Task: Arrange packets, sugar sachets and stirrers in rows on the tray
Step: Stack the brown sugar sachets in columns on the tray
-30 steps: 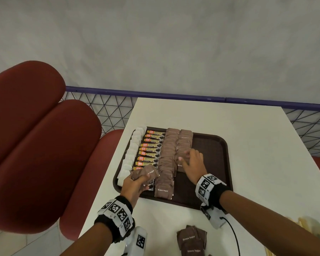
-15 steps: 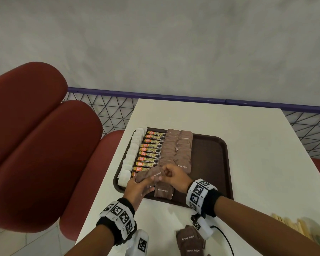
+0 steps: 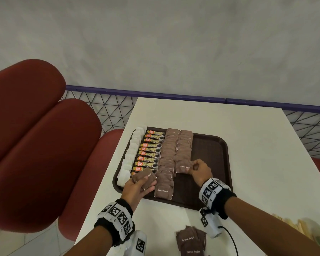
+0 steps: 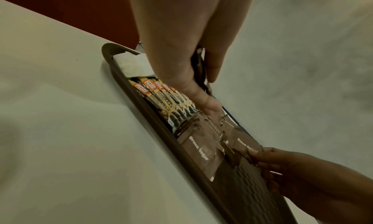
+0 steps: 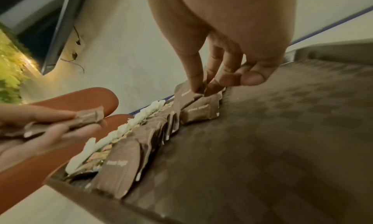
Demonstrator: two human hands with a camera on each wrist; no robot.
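While right hand [image 3: 201,169] pinches it, brown sachet [image 3: 184,166] flat, white lettering

Brown sachets [image 3: 185,167] in both hands [image 3: 201,169], over tray [image 3: 222,163]

- a plain grey wall [image 3: 155,43] fills the upper part of the head view.
- a purple rail [image 3: 146,93] runs along the wall's foot, with black triangular wire mesh [image 3: 107,115] beneath it.
- dark red padded seating [image 3: 35,141] curves along the left side.
- a white tabletop [image 3: 248,145] stretches toward the rail.
- pale tiled floor [image 3: 26,242] shows at the lower left.
- the right wrist view shows green foliage [image 5: 10,67] and a dark panel [image 5: 56,27].
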